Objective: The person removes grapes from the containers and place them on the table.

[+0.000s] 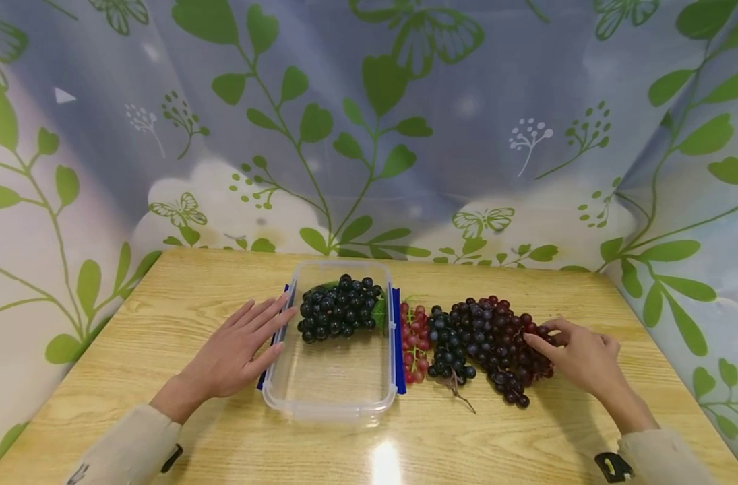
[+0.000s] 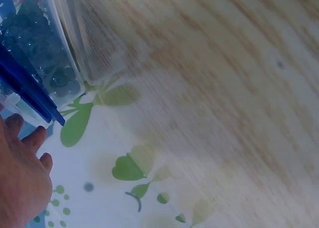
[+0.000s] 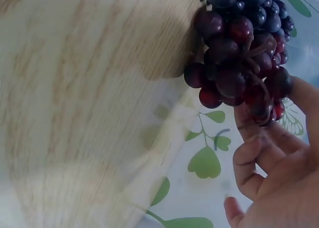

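My left hand [image 1: 238, 349] has its fingers extended over the left rim of a clear plastic box [image 1: 329, 409] with blue side latches [image 1: 399, 343]. Inside the box, toward its far end, lies a bunch of black grapes [image 1: 338, 310] with a green leaf. To the right of the box, my right hand [image 1: 581, 357] pinches the right end of a dark red grape bunch [image 1: 535, 353] between thumb and fingers. In the right wrist view, the thumb and fingers of the right hand [image 3: 284, 173] stand around the dark red grapes [image 3: 229, 78], near a brown stem.
A small red grape bunch [image 1: 414, 343] lies against the box's right side. Beside it are black grapes [image 1: 446, 347] with a brown stem, touching the darker bunches. Everything sits on a wooden table [image 1: 496, 444], with a patterned cloth [image 1: 441, 155] hanging behind.
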### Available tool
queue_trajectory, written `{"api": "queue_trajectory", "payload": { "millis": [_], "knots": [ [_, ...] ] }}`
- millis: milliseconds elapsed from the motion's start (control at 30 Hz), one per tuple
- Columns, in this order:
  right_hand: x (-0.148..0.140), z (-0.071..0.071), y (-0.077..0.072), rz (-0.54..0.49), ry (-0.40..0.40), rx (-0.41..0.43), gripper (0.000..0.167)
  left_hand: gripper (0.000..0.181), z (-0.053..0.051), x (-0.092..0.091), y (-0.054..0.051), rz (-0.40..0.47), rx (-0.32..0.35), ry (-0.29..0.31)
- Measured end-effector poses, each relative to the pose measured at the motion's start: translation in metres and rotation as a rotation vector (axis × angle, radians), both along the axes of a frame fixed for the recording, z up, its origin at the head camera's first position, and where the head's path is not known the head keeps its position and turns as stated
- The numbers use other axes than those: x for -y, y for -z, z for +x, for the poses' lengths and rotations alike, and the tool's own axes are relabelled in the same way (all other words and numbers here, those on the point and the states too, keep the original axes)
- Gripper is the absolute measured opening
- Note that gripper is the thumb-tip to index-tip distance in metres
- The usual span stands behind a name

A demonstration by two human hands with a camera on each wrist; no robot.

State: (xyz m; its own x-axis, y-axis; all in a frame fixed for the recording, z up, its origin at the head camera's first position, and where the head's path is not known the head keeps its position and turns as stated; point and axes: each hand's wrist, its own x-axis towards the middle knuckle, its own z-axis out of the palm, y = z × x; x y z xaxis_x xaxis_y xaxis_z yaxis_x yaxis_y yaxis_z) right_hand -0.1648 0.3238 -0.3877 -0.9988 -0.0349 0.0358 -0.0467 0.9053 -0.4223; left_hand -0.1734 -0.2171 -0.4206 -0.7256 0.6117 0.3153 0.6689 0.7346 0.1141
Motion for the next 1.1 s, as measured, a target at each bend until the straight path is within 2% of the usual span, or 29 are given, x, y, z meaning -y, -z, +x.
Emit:
{"api": "queue_trajectory", "payload": {
  "millis": [333, 500, 667, 900, 1100],
  "knots": [
    [0.003, -0.004, -0.003, 0.048, -0.048, 0.154, 0.070, 0.056, 0.000, 0.001, -0.001, -0.002, 0.012, -0.009],
    [0.003, -0.003, -0.002, 0.011, -0.061, 0.204, 0.071, 0.057, 0.000, 0.000, -0.001, -0.002, 0.015, -0.004],
    [0.007, -0.002, -0.004, -0.056, -0.092, 0.252, 0.065, 0.056, 0.000, -0.001, -0.001, 0.007, 0.017, -0.001],
    [0.012, 0.001, -0.003, -0.016, -0.084, 0.243, 0.070, 0.056, -0.001, 0.000, 0.000, 0.005, 0.004, 0.000],
    [0.010, 0.003, -0.002, -0.086, -0.063, 0.223, 0.074, 0.055, -0.001, 0.000, 0.002, 0.004, -0.004, 0.002]
  ]
}}
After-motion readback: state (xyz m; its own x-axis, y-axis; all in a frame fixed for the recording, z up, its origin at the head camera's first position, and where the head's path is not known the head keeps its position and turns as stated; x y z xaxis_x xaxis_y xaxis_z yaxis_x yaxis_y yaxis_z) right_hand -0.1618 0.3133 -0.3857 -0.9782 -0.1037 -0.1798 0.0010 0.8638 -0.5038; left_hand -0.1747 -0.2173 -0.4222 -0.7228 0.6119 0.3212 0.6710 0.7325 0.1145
